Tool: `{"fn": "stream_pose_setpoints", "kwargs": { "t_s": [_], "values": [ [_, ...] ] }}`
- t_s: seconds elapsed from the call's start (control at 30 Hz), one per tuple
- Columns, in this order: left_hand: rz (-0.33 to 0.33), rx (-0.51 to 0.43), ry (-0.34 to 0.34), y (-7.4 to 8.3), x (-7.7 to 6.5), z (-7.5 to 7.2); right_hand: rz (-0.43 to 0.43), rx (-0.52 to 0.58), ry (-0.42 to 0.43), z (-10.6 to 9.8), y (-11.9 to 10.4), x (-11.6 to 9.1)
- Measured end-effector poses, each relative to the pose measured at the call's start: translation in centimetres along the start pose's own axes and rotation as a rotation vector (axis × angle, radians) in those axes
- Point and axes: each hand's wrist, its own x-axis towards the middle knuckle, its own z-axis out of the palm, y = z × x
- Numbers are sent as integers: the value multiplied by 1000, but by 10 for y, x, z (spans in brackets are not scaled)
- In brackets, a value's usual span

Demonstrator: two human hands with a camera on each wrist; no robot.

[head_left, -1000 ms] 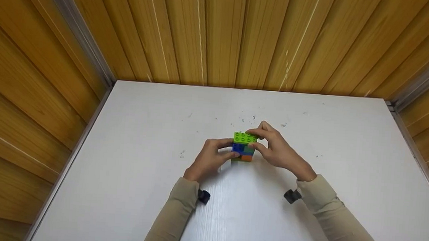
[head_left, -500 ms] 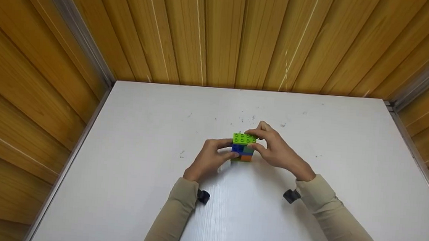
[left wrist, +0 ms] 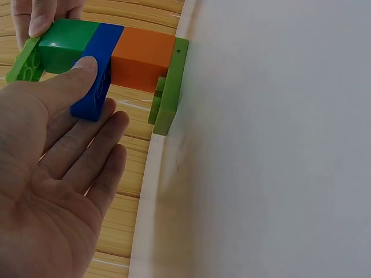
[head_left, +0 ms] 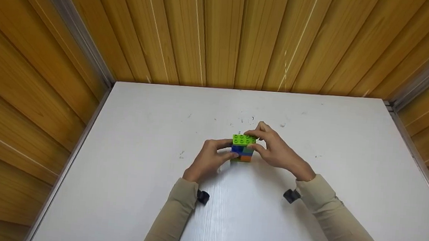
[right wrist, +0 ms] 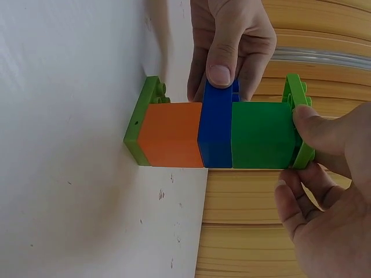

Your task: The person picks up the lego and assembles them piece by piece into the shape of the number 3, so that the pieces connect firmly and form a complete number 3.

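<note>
A stack of toy building bricks stands upright on the white table. From the bottom it has a green plate [right wrist: 137, 130], an orange brick [right wrist: 174, 136], a blue plate [right wrist: 217, 130], a dark green brick [right wrist: 262, 136] and a light green studded plate [head_left: 243, 139] on top. My left hand [head_left: 211, 159] pinches the blue plate, its other fingers extended in the left wrist view. My right hand [head_left: 276, 150] grips the right end of the light green plate between thumb and fingers. That plate touches the dark green brick; whether it is fully seated I cannot tell.
The white table [head_left: 135, 206] spreads around the stack, with small dark marks on its surface. Wood-patterned panels [head_left: 221, 33] rise behind it and at both sides. Black wrist cameras [head_left: 203, 197] sit at both cuffs.
The light green plate looks very slightly lower over the stack. Both hands keep their holds in nearly the same places.
</note>
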Motion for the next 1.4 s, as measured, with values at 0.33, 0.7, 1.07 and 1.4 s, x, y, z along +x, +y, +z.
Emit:
{"fn": "stream_pose_setpoints", "kwargs": {
  "t_s": [0.33,0.7,1.07,1.4],
  "values": [
    [-14,-3,-2,-2,-1,1,-3,-25,-1,0,-2,-1],
    [-30,0,-3,-2,-1,1,13,-46,13,1,-3,-2],
    [-50,-6,4,-2,-1,2,3,-68,11,-1,-2,0],
    [-26,-26,-1,-3,1,1,-4,-90,1,-5,-4,2]
  ]
}}
